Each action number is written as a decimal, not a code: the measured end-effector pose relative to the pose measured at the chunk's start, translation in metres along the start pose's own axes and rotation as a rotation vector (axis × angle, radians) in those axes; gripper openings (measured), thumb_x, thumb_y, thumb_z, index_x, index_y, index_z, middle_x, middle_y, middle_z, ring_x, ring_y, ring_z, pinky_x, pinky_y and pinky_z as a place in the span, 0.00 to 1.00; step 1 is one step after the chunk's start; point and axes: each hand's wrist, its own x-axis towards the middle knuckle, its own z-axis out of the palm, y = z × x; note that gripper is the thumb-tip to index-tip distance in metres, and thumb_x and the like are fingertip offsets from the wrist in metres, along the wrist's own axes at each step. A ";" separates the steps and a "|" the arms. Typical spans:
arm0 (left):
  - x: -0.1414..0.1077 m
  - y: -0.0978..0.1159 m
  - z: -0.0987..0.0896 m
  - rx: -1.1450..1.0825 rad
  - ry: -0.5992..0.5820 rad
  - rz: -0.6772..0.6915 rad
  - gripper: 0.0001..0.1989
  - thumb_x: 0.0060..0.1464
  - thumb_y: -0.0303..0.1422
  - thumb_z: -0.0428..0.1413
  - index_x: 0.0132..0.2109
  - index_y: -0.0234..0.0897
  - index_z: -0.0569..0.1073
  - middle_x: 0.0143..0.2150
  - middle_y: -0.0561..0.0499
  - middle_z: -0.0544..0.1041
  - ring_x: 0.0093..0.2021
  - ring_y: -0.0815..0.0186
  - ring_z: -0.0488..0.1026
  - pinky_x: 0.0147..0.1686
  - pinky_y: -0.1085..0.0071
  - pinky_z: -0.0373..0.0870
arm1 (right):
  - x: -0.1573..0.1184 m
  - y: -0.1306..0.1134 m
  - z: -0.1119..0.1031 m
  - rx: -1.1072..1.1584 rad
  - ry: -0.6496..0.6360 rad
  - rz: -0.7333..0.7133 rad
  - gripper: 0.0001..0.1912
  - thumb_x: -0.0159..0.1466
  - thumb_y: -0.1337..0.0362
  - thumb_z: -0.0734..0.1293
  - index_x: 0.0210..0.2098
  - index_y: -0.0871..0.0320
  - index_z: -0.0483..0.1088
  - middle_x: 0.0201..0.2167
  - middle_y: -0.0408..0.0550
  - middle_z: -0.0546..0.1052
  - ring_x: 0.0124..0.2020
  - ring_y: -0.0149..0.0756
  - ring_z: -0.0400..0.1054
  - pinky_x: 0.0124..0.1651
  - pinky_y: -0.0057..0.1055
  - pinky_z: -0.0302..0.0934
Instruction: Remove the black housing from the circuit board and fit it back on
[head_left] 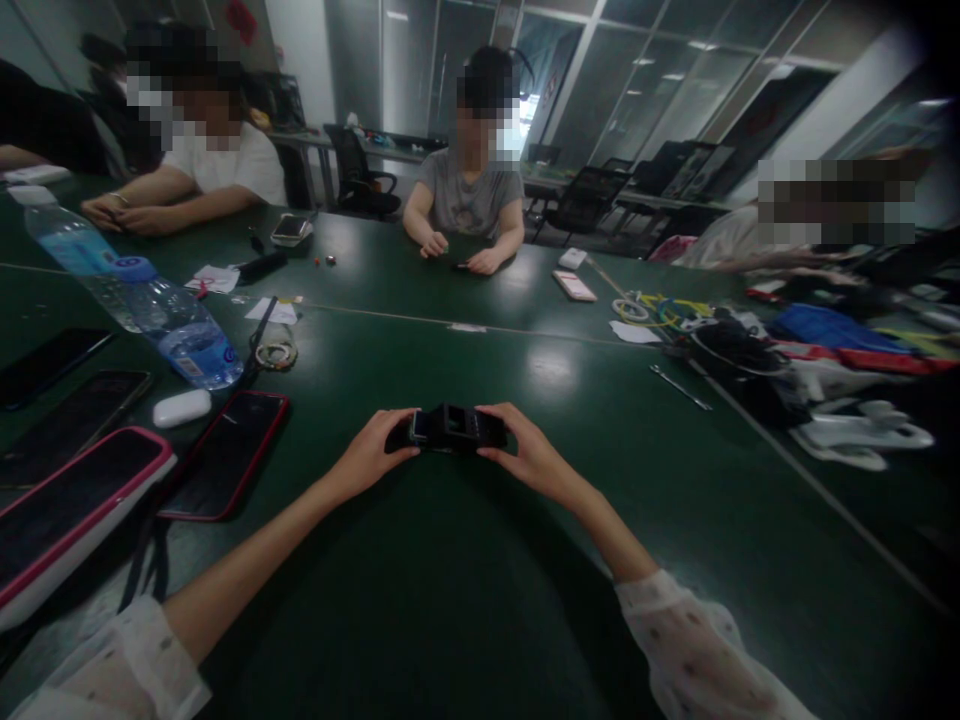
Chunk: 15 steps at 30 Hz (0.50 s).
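A small black boxy device (459, 428) with a raised middle part and a small dark window is held just at the green table (450, 560) in front of me. My left hand (386, 443) pinches its left end between thumb and fingers. The right end is gripped the same way by my right hand (521, 445). What exactly the device is cannot be made out. Both forearms reach in from the lower corners, in sheer white sleeves.
Left of my arms lie a red-cased phone (229, 455), a pink-edged phone (82, 500), a white earbud case (182, 408) and a water bottle (180, 325). At right are a thin metal tool (680, 388) and heaped cables (739, 360). A person (472, 190) sits opposite.
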 end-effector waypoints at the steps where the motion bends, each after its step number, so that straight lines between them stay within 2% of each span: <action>1: 0.000 0.000 0.000 0.001 -0.001 -0.003 0.27 0.57 0.33 0.58 0.62 0.46 0.61 0.57 0.47 0.67 0.56 0.59 0.66 0.55 0.54 0.64 | 0.000 -0.001 -0.001 0.007 0.007 -0.003 0.28 0.60 0.66 0.69 0.58 0.50 0.59 0.51 0.51 0.67 0.52 0.43 0.64 0.55 0.46 0.61; 9: 0.001 -0.005 0.004 0.001 0.016 -0.001 0.27 0.56 0.33 0.59 0.61 0.44 0.62 0.56 0.46 0.68 0.55 0.57 0.67 0.54 0.53 0.65 | 0.010 -0.018 -0.002 0.027 0.006 -0.044 0.27 0.60 0.64 0.68 0.57 0.50 0.60 0.50 0.51 0.68 0.52 0.43 0.64 0.55 0.46 0.61; 15: 0.003 -0.012 0.009 -0.008 0.051 0.005 0.32 0.54 0.34 0.60 0.63 0.42 0.57 0.56 0.44 0.67 0.55 0.58 0.67 0.56 0.54 0.64 | 0.018 -0.023 0.001 -0.028 -0.017 -0.074 0.29 0.60 0.65 0.69 0.59 0.49 0.58 0.50 0.51 0.68 0.52 0.43 0.64 0.55 0.46 0.61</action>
